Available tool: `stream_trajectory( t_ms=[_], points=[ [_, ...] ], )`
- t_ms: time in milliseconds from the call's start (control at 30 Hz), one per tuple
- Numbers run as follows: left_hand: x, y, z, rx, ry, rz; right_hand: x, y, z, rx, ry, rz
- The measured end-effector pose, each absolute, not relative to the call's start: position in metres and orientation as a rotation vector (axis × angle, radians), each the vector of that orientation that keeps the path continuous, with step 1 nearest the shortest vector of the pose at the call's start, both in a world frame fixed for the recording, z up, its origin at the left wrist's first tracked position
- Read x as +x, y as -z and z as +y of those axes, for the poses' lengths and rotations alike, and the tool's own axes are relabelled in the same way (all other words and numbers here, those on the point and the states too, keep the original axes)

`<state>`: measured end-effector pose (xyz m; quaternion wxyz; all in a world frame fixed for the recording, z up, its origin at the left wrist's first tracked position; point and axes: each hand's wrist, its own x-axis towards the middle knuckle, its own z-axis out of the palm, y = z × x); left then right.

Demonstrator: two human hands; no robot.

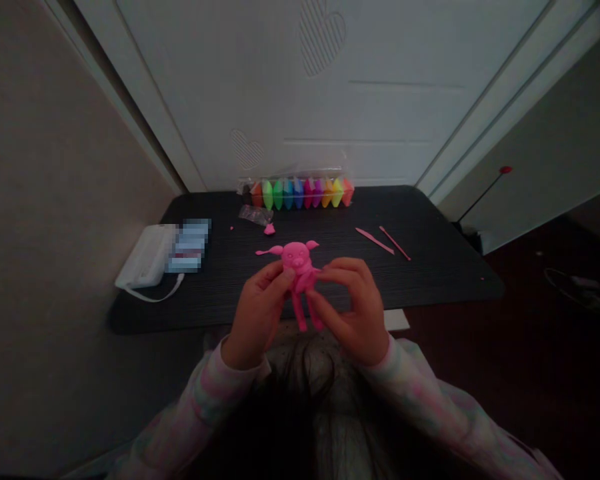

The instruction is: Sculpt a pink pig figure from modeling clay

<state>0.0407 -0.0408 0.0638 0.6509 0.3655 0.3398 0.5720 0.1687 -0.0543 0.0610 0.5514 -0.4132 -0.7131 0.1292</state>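
A pink clay pig figure [296, 257] with two ears, a snout and long legs is held up over the table's front edge, facing me. My left hand [263, 303] is closed on its body, thumb across the front. My right hand [353, 300] is curled at the figure's other side, with thumb and fingertips against its body and arm. A thin pink piece [264, 253] sticks out to the left by one ear; I cannot tell whether it is part of the figure. Behind the figure, a small pink clay lump [269, 229] lies on the table.
A clear pack of colored clay [299, 193] stands along the back of the dark table [220, 293]. Crumpled clear wrapping [256, 215] lies before it. Two pink modeling tools, a flat one [375, 241] and a thin one [395, 243], lie right. A white device [147, 257] with a cable sits left.
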Motion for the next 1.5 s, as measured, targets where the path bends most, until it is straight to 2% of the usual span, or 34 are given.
stream_trajectory(
  t_ms=[100, 333, 500, 767, 1133, 1500],
  points=[
    [0.040, -0.062, -0.041, 0.857, -1.308, 0.815, 0.170, -0.060, -0.054, -0.960, -0.173, -1.852],
    [0.038, -0.056, -0.044, 1.001, -1.326, 0.977, 0.171, -0.058, -0.052, -0.992, -0.157, -1.923],
    [0.040, -0.059, -0.043, 1.004, -1.365, 0.955, 0.172, -0.060, -0.054, -0.952, -0.211, -1.889],
    [0.042, -0.058, -0.044, 0.938, -1.328, 0.979, 0.172, -0.063, -0.052, -0.956, -0.485, -1.603],
    [0.044, -0.069, -0.043, 0.722, -1.320, 0.841, 0.182, -0.056, -0.055, -0.861, -0.055, -1.959],
    [0.042, -0.070, -0.044, 0.762, -1.338, 0.742, 0.180, -0.060, -0.060, -0.854, -0.214, -1.916]
  ],
)
